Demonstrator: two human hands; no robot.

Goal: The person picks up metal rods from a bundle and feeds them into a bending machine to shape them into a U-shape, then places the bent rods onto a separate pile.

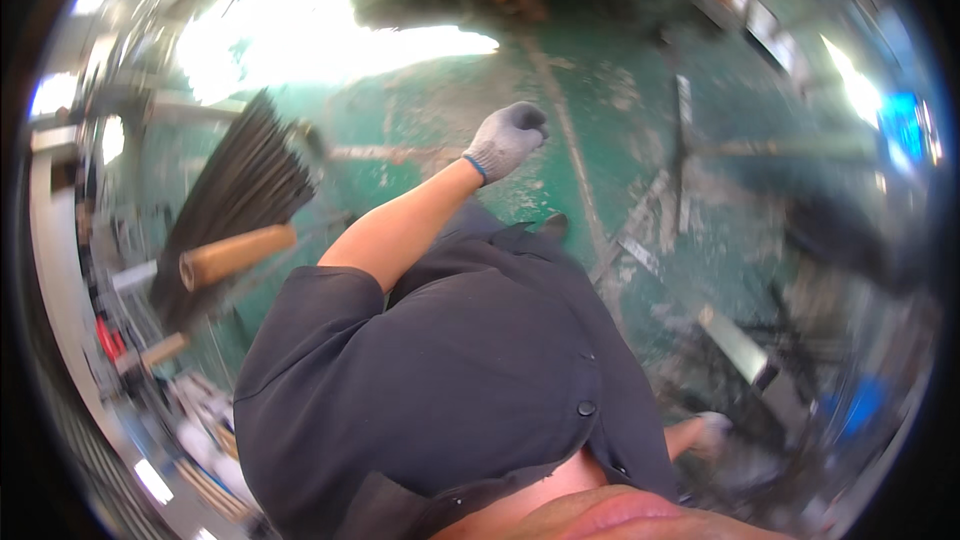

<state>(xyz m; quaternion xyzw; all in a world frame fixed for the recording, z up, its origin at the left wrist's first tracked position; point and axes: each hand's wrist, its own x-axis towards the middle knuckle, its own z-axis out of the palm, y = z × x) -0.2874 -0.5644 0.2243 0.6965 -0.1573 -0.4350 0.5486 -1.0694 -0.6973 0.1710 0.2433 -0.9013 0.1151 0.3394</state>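
My left hand [508, 143] wears a pale grey work glove with a dark grey palm and a blue cuff edge. It is held out in front of my body over the green floor [450, 105], fingers curled into a loose fist. Nothing shows sticking out of it, and it touches nothing. My right hand [714, 432] hangs low at my right side, also in a pale glove. Motion smears it and my body partly hides the arm, so its fingers cannot be made out. Nearest to it is a dark, blurred heap of metal-looking pieces [760, 420].
To my left are a stack of long dark strips [235, 175] and a brown tube-like roll [238, 255]. A pale rectangular bar [735, 345] juts out at right. A blue object [865, 405] lies beyond it. A shoe [553, 227] shows on the worn floor. Much is blurred.
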